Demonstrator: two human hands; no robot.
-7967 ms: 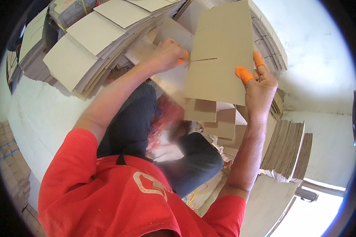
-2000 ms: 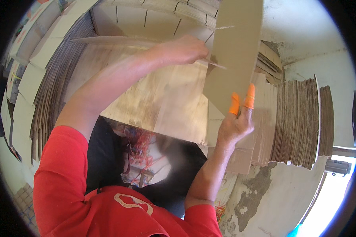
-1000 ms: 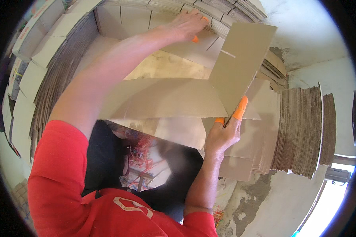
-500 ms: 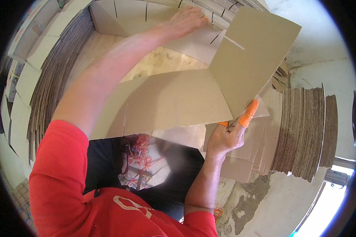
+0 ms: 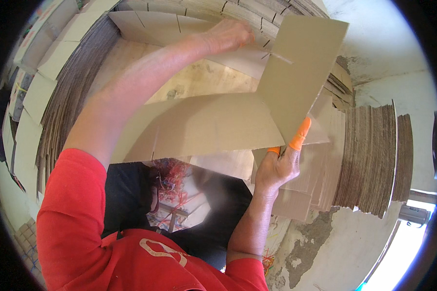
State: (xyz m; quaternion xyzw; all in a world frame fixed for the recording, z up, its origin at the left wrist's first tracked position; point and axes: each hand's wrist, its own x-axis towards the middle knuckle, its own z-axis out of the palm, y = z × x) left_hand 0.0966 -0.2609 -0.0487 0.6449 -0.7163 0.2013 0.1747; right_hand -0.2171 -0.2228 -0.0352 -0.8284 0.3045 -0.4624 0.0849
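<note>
My left hand (image 5: pixel 230 36) reaches across to the far side, its fingers curled over the top edge of a long slotted cardboard sheet (image 5: pixel 155 26). Orange shows at one of its fingertips. My right hand (image 5: pixel 278 169), with orange finger cots on thumb and finger, pinches the lower corner of a folded cardboard panel. That panel has a wide near part (image 5: pixel 209 126) and an upright end flap (image 5: pixel 301 72) with a slit. Whether the far sheet and the near panel are joined is hidden behind the flap.
A wooden worktop (image 5: pixel 179 80) shows between the cardboard pieces. Stacks of flat cardboard stand along the left (image 5: pixel 75 82), behind, and at the right (image 5: pixel 366 160). Red string (image 5: pixel 172 182) lies below, between my legs. A stained wall (image 5: pixel 393 48) rises at the right.
My left hand has drawn the far sheet slightly toward me, opening a gap from the stack behind. The upright flap has swung a little leftward; my right hand keeps its hold.
</note>
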